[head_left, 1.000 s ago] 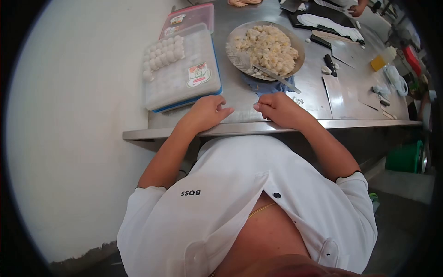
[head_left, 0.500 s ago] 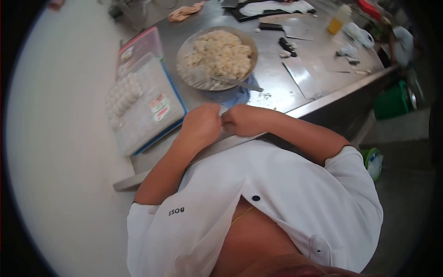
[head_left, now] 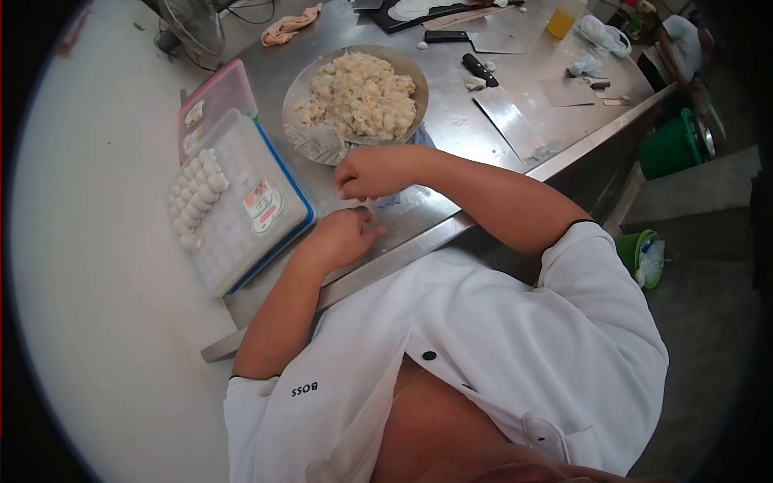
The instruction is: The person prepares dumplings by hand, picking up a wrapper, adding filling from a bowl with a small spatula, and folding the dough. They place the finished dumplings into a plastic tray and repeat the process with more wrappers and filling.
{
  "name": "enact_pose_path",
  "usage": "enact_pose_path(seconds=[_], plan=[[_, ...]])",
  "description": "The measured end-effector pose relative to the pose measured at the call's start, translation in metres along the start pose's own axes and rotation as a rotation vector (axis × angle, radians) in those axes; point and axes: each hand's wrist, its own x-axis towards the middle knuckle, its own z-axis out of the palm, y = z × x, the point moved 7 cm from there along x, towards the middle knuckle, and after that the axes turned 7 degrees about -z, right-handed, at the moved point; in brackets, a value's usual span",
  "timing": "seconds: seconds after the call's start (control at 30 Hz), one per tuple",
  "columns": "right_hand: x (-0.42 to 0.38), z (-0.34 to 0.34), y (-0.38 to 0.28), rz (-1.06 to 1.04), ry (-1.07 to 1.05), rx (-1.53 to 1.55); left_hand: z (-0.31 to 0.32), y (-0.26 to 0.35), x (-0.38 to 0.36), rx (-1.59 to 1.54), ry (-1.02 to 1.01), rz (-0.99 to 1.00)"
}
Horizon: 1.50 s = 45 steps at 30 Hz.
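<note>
My left hand (head_left: 342, 238) is low over the steel table's near edge, fingers loosely curved and apart, the thumb toward the right; nothing shows in it. Just above it is my right hand (head_left: 374, 172), fingers curled downward and pressed together; whatever they may hold is hidden. Behind the right hand stands a wide metal bowl (head_left: 290, 105) heaped with a pale, chunky mixture (head_left: 362, 92). Left of my hands is a clear plastic container (head_left: 233, 233) with a blue rim, its lid carrying rows of small white dough balls (head_left: 201, 189).
Scrapers and a cleaver-like blade (head_left: 495, 42) lie on the table (head_left: 451, 121), with a yellow liquid container (head_left: 565, 18) and plastic bags (head_left: 602, 35) farther right. A fan (head_left: 193, 28) stands at back left. Green buckets (head_left: 668, 145) are on the floor; another person (head_left: 684, 48) is at far right.
My hands, pressed together before, have come apart. The right has moved up and left toward the bowl, and the left has shifted down and left. The view has shifted slightly.
</note>
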Motion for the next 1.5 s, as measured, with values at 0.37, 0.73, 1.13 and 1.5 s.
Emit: enact_pose_path(seconds=[0.37, 0.73, 1.13, 1.5], plan=[[0.001, -0.002, 0.011, -0.017, 0.017, -0.407, 0.003, 0.008, 0.000, -0.036, -0.014, 0.057], [-0.004, 0.000, 0.016, 0.009, 0.002, -0.451, -0.004, 0.014, -0.002, -0.028, 0.030, 0.002], [0.006, 0.000, 0.021, -0.001, 0.042, -0.456, -0.016, 0.011, -0.003, -0.040, 0.055, 0.126], [0.002, 0.002, 0.007, 0.073, 0.013, -0.459, -0.006, 0.001, 0.001, -0.132, 0.070, 0.180]])
